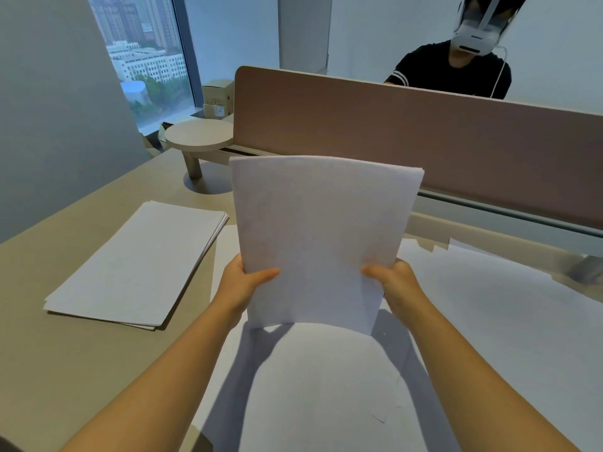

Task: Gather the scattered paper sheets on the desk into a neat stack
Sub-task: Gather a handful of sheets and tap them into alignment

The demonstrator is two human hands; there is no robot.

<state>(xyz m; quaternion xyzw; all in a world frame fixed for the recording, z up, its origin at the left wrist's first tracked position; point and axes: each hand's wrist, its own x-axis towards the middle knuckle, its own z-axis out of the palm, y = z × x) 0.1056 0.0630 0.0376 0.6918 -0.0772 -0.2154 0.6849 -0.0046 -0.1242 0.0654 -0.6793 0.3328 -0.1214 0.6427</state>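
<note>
I hold a bundle of white paper sheets upright above the desk, its lower edge just over the sheets lying below. My left hand grips the bundle's left side, thumb on the front. My right hand grips its right side the same way. A neat stack of white sheets lies flat on the desk to the left. Loose white sheets are spread over the desk under and to the right of the bundle.
A brown partition screen runs along the desk's far edge, with a person in a headset seated behind it. A small round raised shelf stands at the far left corner. Cardboard boxes sit by the window.
</note>
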